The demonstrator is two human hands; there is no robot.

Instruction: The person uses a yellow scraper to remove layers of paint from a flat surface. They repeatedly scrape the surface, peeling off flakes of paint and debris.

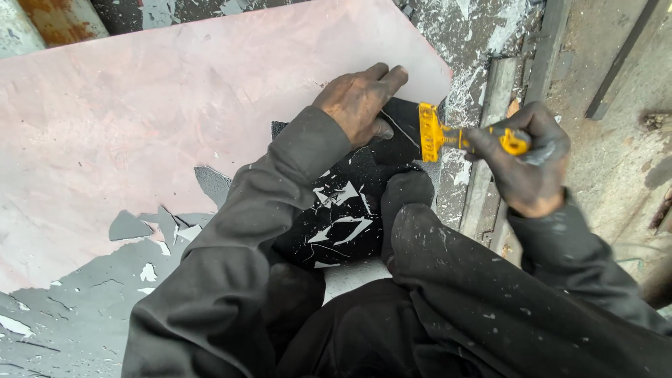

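We look down on a rough outdoor-looking work area, where the ground (483, 28) is littered with pale and grey paint flakes beside a metal rail (490, 140). A large flat sheet (140, 126) fills most of the view. Most of its upper face is bare and pinkish; a grey coating (77, 308) remains across the lower left corner, cracked and lifting in chips, and a dark patch (343, 210) with white slivers lies near our knees.

Our left hand (358, 101) lies flat, fingers together, pressing on the sheet near its right edge. Our right hand (528, 161) is closed around the handle of a yellow scraper (441, 133), whose blade end touches the dark patch just beside the left hand.

Judging by how things lie, the stripping seems well along: the larger part of the sheet looks cleared, while the grey corner and the dark patch under the scraper are left. Whether the pink face needs more passes we cannot tell.
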